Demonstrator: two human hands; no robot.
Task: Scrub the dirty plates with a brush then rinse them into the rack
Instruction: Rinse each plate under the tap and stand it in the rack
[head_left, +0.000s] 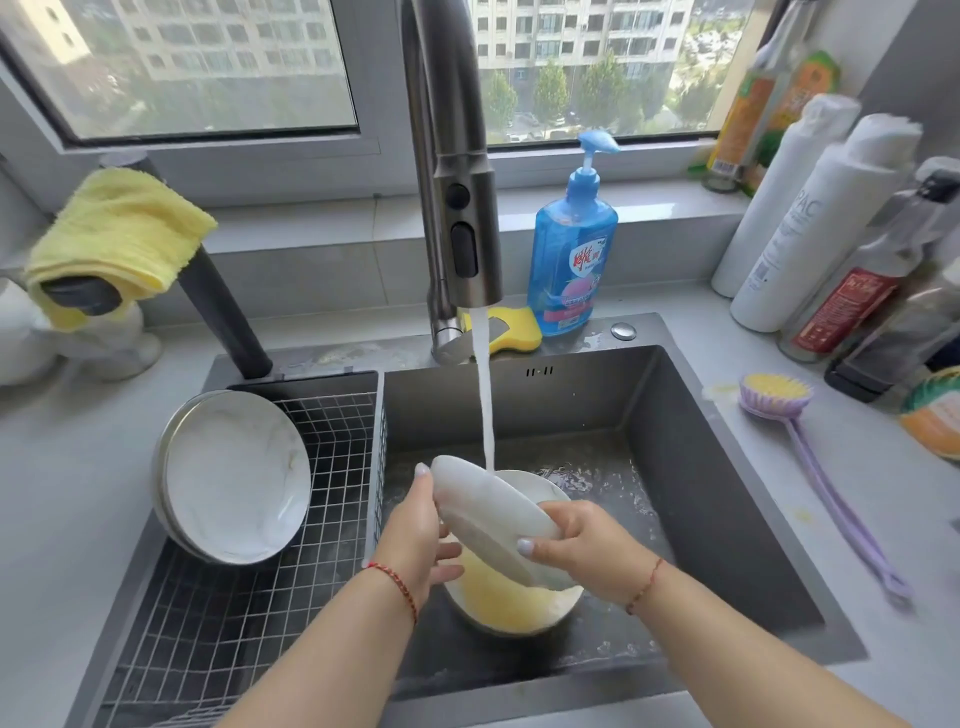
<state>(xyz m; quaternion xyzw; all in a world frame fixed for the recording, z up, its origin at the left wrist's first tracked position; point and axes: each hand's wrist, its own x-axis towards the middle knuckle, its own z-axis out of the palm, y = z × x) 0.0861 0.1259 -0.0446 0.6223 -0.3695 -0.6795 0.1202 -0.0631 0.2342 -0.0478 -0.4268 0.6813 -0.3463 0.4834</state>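
I hold a white plate (488, 514) tilted on edge over the sink (727, 467), its underside toward me, under running water (485, 395) from the faucet (457, 171). My left hand (415, 535) grips its left rim and my right hand (582, 545) grips its lower right rim. Beneath it in the sink sits another plate (514, 597) with yellow residue. Two clean plates (236, 475) lean in the wire rack (249, 597) on the left. The purple brush (815, 467) lies on the counter at right.
A blue soap bottle (571, 244) and a yellow sponge (514, 330) stand behind the sink. Several bottles (831, 234) crowd the right counter. A yellow cloth (114, 234) hangs on a dark spout at left.
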